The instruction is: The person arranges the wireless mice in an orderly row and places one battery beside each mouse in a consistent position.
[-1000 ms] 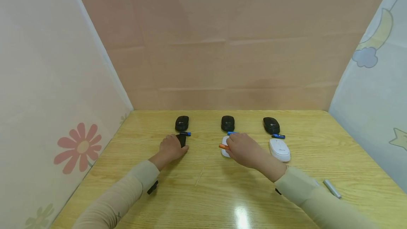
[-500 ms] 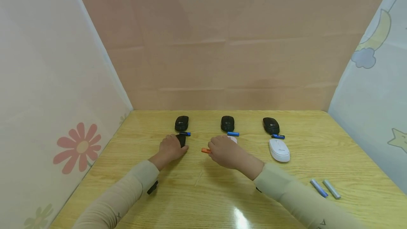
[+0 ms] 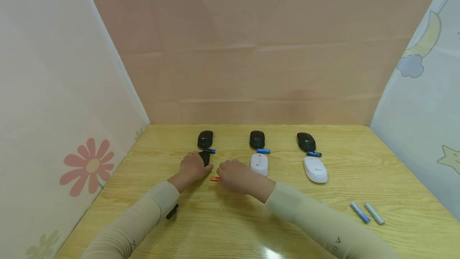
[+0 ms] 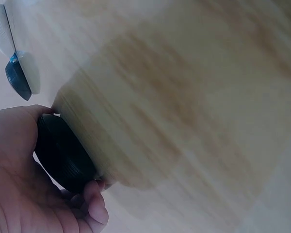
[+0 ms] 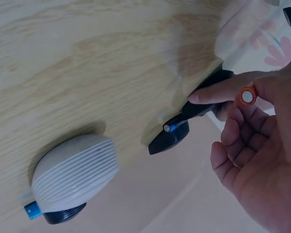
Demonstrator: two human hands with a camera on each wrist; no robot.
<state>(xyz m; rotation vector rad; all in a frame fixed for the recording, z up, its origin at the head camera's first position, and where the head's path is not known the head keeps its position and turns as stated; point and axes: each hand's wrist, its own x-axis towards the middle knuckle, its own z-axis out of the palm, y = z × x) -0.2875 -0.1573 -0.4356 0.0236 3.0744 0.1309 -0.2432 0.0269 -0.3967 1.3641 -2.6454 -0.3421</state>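
Observation:
My left hand point(image 3: 194, 167) grips a black computer mouse point(image 4: 63, 153) on the table, its thumb and fingers on opposite sides. Most of that mouse is hidden by the hand in the head view. An orange battery point(image 3: 215, 179) is pinched in my right hand point(image 3: 235, 176), just right of the left hand. The right wrist view shows the silvery round end of this orange battery point(image 5: 248, 96). Behind the right forearm lies a white mouse point(image 3: 259, 163), with a blue battery point(image 3: 263, 151) at its far end. A dark blue battery point(image 3: 209, 151) lies beyond the held mouse.
Black mice stand along the back: left point(image 3: 205, 139), middle point(image 3: 257, 139) and right point(image 3: 306, 142). A second white mouse point(image 3: 316, 169) sits right of centre below a blue battery point(image 3: 314, 154). Two loose cylinders, one bluish point(image 3: 360, 212), one silvery point(image 3: 374, 213), lie front right.
My right hand has moved left and toward me with the orange battery, from over the middle white mouse to beside my left hand. The left hand has stayed on the black mouse.

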